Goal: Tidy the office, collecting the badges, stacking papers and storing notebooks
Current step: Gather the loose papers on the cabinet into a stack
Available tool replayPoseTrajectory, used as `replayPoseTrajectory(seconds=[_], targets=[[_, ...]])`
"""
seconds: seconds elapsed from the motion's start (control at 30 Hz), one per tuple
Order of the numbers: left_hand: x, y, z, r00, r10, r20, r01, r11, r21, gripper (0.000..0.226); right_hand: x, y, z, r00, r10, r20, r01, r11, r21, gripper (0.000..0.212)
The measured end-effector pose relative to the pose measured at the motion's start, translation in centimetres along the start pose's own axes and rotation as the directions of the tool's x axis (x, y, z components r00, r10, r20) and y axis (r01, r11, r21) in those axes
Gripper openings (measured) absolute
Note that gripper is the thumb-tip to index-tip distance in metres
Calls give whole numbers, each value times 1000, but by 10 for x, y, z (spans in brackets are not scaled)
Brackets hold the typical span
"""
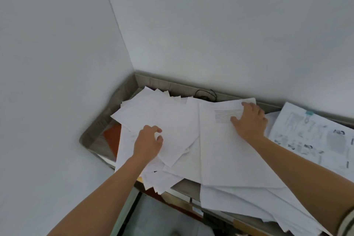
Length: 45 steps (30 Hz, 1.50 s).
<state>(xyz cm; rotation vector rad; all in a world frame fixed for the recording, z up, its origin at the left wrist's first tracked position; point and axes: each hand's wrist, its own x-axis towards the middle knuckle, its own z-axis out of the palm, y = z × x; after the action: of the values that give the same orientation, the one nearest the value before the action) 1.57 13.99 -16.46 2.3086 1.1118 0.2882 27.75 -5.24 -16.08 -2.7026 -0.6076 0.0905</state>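
Left forearm (107,188) bare; right arm (298,166) pale striped sleeve (347,222).

Desk (92,136): set in the wall corner.
Loose papers (153,113): heaped on the desk, left, over a flat object (113,138); left hand (148,142) on top.
Stacked sheets (220,149): right of the heap, overhanging the front edge; right hand (250,120) on top.
Cable (206,94): behind the papers.
Clipped printout (316,136): far right.

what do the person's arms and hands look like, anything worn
Both forearms are bare. The left hand and right hand wear no gloves; no rings or watch show. A pale ribbed fabric edge, maybe a sleeve, sits high on the right arm.
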Motion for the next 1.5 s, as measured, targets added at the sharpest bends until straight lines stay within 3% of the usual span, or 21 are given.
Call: replayPoseTrajectory(seconds=[0.13,0.2,0.27,0.4,0.5,0.53,0.6,0.67,0.73,0.83,0.9,0.97,1.0,1.1,1.17,1.27,1.4,1.5], targets=[[24,9,20,973,105,206,-149,966,213,40,7,22,-5,957,278,80,-287,948,141,84],[32,6,27,948,159,275,-247,914,323,46,8,28,-9,931,346,114,-363,912,192,70],[39,-2,30,934,205,294,-299,898,323,47,9,27,-13,937,316,148,-345,901,262,42],[56,-14,24,910,219,351,-283,948,144,34,10,6,-29,981,142,134,-193,822,536,20],[67,0,12,943,59,328,22,971,-239,26,13,-21,-54,990,-15,142,-87,728,680,15],[68,9,5,931,-32,362,184,901,-392,35,14,-31,-61,987,-67,147,-56,711,701,14],[71,20,-6,844,-146,517,474,656,-588,53,17,-56,-66,979,-140,149,-11,690,724,11],[70,22,-14,757,-103,645,624,406,-667,59,19,-82,-58,969,-173,176,-15,670,742,14],[65,15,-24,772,-33,634,617,278,-737,42,19,-109,-41,944,-206,260,-82,615,784,15],[60,-4,-39,831,-90,549,551,265,-791,31,24,-133,-18,891,-149,429,-289,541,790,29],[57,-26,-54,856,-189,481,514,201,-834,27,31,-140,-3,884,-68,462,-306,662,684,45],[51,-51,-66,856,-307,415,466,115,-877,20,37,-139,13,913,-71,402,-123,891,437,50],[45,-64,-71,829,-392,399,458,65,-887,18,37,-142,23,912,-95,400,-29,955,294,52],[31,-88,-68,706,-538,460,522,-44,-852,8,32,-147,36,892,-114,438,136,991,-17,59],[23,-91,-61,647,-590,483,566,-52,-822,9,26,-153,40,885,-115,451,184,976,-112,63],[21,-82,-54,623,-645,443,572,-12,-820,27,23,-156,44,877,-127,464,187,979,-84,59],[31,-63,-56,666,-642,381,528,45,-848,31,22,-155,46,768,-150,623,-27,964,265,36],[35,-54,-65,690,-589,421,487,-51,-872,25,14,-144,38,707,-146,692,-188,904,383,27]])
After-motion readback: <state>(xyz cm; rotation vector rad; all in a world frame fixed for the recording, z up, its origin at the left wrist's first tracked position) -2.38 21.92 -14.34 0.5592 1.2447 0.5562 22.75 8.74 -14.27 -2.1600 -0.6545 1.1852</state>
